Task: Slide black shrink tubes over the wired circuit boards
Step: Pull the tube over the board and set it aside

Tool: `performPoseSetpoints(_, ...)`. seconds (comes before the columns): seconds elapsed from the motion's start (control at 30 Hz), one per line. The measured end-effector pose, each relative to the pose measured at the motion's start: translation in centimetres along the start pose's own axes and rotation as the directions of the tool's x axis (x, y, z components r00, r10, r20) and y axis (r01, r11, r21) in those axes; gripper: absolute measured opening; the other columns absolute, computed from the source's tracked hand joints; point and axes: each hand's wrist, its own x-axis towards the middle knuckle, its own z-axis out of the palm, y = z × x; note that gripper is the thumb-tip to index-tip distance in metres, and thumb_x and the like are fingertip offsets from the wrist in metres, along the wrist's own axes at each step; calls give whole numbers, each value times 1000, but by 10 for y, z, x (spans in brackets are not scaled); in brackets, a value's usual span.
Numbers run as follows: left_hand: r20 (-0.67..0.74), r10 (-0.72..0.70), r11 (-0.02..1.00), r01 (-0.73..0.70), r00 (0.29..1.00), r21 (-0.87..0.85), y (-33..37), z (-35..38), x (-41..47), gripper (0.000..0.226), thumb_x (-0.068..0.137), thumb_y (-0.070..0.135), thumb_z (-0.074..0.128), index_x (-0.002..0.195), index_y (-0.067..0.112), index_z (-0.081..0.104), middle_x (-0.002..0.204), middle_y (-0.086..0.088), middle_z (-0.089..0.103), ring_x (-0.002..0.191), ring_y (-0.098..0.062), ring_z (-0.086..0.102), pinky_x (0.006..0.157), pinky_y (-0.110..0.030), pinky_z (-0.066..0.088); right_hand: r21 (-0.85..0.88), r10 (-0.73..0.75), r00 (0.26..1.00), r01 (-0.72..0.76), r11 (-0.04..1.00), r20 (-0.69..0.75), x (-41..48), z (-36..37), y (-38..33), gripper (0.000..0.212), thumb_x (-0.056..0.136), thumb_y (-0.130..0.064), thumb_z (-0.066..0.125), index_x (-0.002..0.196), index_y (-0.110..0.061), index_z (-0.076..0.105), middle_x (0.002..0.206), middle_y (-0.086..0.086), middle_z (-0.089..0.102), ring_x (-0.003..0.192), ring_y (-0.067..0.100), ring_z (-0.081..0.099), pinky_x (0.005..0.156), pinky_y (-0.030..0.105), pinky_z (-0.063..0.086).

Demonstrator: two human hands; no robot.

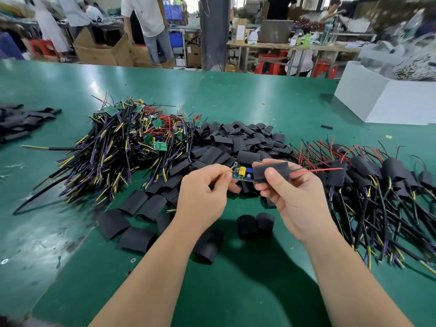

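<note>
While right fingers [273,176] pinch tube [278,168] | left fingers [227,178] apparently pinch wire [224,172] | board [241,174] between

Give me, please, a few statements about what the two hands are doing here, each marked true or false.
1. The right hand holds a black shrink tube. True.
2. The tube fully covers the circuit board. False: the end with the yellow capacitor sticks out.
3. A red wire sticks out of the tube's right end. True.
4. The left hand lies flat on the table. False: it is raised, pinching a yellow wire.
</note>
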Motion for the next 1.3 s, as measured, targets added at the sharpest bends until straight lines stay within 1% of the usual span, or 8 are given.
performPoseSetpoints(0.13,-8,-24,996,23,1000,-88,3,0,1,33,95,7,52,76,32,64,68,15,71,41,-9,33,41,-19,30,-113,-31,997,39,993,72,-1,-4,-2,21,72,-9,77,91,-18,76,95,9,75,64,17,67,58,20,51)
performPoseSetpoints(0.23,-3,-33,992,33,999,-119,3,-1,2,34,96,6,50,77,30,65,68,13,72,57,-34,52,51,-35,40,-236,-55,990,84,968,128,-2,-6,-6,33,68,-7,76,94,-25,75,98,6,75,63,16,65,56,22,49)
performPoseSetpoints(0.4,-5,-35,994,34,999,-105,5,-1,2,31,96,6,51,79,26,66,71,10,72,60,-36,53,54,-39,41,-207,-77,986,108,972,151,-1,-7,-7,37,61,-12,82,95,-26,75,102,3,74,90,18,71,73,23,54)
performPoseSetpoints(0.57,-25,-45,990,41,999,-132,5,-2,1,24,97,6,50,85,16,68,72,9,73,71,-42,59,68,-48,46,-243,-30,996,51,969,89,-2,-5,-6,38,55,-18,85,91,-27,77,87,3,76,72,16,69,61,21,52)
performPoseSetpoints(0.67,-40,-34,992,29,999,-122,5,-1,1,25,97,6,50,84,18,67,72,9,72,70,-39,60,67,-45,48,-240,-16,995,39,970,95,-3,-5,-7,42,52,-27,86,93,-30,76,88,6,76,73,25,70,60,22,52)
performPoseSetpoints(0.9,-54,-14,993,7,998,-116,2,-1,1,24,96,6,51,84,12,70,73,9,73,68,-31,62,66,-37,50,-413,-68,995,93,906,76,-2,-4,-5,43,54,-32,83,94,-43,73,94,-7,75,82,11,71,70,24,54)
performPoseSetpoints(1.13,-99,151,986,-142,984,87,-4,1,-2,19,89,21,50,84,20,69,67,17,69,59,-14,64,62,-33,50,-158,10,1000,-9,987,7,-2,0,1,34,62,-26,86,94,-20,76,77,11,74,63,22,70,49,20,45)
performPoseSetpoints(1.3,-94,232,961,-212,968,179,-10,0,1,19,88,21,51,86,17,70,66,20,67,43,-12,52,46,-22,41,-251,-6,999,16,968,43,0,-3,-1,40,59,-24,78,98,-25,73,85,4,76,72,19,71,54,20,49)
